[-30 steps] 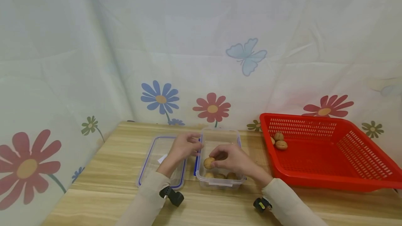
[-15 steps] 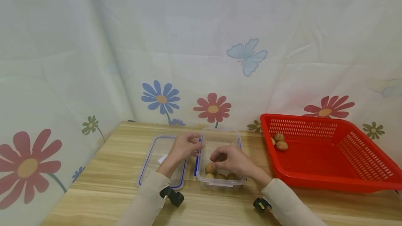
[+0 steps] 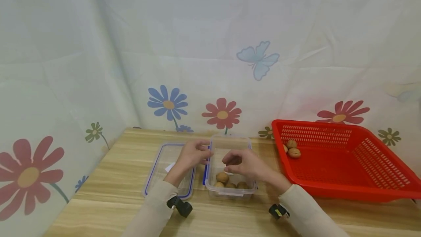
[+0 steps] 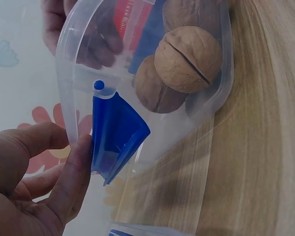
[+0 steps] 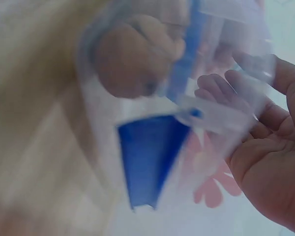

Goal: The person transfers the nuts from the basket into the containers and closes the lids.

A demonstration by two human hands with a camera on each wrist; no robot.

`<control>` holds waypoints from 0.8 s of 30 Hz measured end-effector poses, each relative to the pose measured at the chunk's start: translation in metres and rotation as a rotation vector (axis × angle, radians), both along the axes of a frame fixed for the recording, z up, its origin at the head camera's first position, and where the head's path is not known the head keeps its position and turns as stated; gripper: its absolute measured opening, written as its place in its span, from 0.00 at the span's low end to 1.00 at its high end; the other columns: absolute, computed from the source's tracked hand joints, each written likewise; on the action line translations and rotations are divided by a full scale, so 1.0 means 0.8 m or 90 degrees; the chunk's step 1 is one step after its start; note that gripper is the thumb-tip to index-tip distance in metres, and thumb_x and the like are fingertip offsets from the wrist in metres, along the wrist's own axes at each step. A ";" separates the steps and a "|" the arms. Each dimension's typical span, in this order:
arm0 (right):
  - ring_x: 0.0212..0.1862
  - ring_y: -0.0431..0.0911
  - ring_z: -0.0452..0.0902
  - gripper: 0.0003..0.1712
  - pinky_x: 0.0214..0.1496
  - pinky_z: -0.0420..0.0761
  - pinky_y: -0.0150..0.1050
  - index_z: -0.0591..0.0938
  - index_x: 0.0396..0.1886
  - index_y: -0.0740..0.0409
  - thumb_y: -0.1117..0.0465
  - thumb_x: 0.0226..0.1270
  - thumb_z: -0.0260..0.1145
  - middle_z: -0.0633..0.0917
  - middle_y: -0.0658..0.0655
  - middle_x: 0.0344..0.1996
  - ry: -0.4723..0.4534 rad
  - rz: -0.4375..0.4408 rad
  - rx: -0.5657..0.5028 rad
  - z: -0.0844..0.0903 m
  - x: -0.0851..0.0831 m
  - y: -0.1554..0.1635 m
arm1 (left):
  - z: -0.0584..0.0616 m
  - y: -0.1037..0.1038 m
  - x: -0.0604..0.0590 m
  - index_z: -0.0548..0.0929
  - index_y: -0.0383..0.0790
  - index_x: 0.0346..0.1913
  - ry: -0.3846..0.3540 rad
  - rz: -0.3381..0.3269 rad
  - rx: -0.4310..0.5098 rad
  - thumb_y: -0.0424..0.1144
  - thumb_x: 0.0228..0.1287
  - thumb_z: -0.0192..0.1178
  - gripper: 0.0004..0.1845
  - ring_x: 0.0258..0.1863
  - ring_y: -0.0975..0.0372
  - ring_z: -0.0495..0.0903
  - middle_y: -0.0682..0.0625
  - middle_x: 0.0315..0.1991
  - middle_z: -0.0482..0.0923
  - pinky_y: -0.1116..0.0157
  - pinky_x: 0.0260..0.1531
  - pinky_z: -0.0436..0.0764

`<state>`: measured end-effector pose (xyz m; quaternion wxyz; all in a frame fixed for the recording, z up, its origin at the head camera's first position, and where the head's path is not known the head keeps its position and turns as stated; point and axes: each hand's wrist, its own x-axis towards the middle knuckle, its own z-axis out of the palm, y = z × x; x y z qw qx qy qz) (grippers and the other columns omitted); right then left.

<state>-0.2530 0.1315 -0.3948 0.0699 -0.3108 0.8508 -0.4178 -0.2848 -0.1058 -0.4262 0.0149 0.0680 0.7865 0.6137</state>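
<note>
Your left hand (image 3: 192, 155) pinches the clear box's (image 3: 230, 192) left rim near the tabletop's (image 3: 115, 200) front edge, while your right hand (image 3: 245, 164) hovers empty, fingers loosely curled, above the walnuts (image 3: 222, 177) inside.

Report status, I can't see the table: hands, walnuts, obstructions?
Left hand grips clear plastic box rim. Right hand open, empty. Brown walnuts inside box. Nothing obstructing.

Clear lidless container (image 3: 230, 189) — brown walnuts (image 3: 222, 177) inside, upright on table
</note>
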 end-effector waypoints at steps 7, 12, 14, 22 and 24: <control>0.47 0.46 0.87 0.13 0.54 0.89 0.38 0.88 0.51 0.59 0.63 0.70 0.76 0.90 0.53 0.46 0.048 -0.011 -0.002 0.038 0.006 0.015 | 0.000 0.000 -0.002 0.82 0.27 0.65 -0.012 0.000 -0.002 0.25 0.67 0.69 0.24 0.37 0.46 0.90 0.37 0.43 0.87 0.58 0.35 0.93; 0.47 0.45 0.88 0.14 0.54 0.89 0.38 0.88 0.54 0.57 0.60 0.71 0.76 0.90 0.51 0.46 0.088 -0.024 0.008 0.066 0.011 0.028 | 0.001 0.000 -0.002 0.81 0.27 0.65 -0.013 -0.002 -0.004 0.25 0.68 0.69 0.24 0.37 0.47 0.90 0.38 0.44 0.87 0.59 0.35 0.92; 0.47 0.45 0.88 0.15 0.54 0.89 0.38 0.88 0.54 0.57 0.61 0.70 0.77 0.91 0.52 0.46 0.098 -0.030 0.008 0.076 0.012 0.033 | 0.001 0.000 -0.002 0.81 0.27 0.66 -0.017 -0.003 -0.002 0.25 0.68 0.69 0.24 0.38 0.47 0.90 0.38 0.44 0.87 0.60 0.35 0.92; 0.48 0.47 0.88 0.16 0.55 0.89 0.40 0.88 0.55 0.56 0.60 0.70 0.77 0.90 0.54 0.48 0.116 -0.072 0.010 0.110 0.003 0.062 | 0.001 0.000 -0.001 0.81 0.27 0.66 -0.015 -0.001 0.005 0.25 0.67 0.68 0.24 0.40 0.44 0.90 0.38 0.44 0.87 0.60 0.35 0.93; 0.49 0.48 0.88 0.16 0.56 0.89 0.38 0.88 0.55 0.57 0.60 0.71 0.76 0.90 0.54 0.48 0.116 -0.080 0.011 0.117 0.000 0.072 | 0.000 0.000 0.000 0.81 0.27 0.65 -0.012 -0.004 0.007 0.25 0.67 0.68 0.24 0.40 0.43 0.90 0.37 0.44 0.86 0.59 0.35 0.93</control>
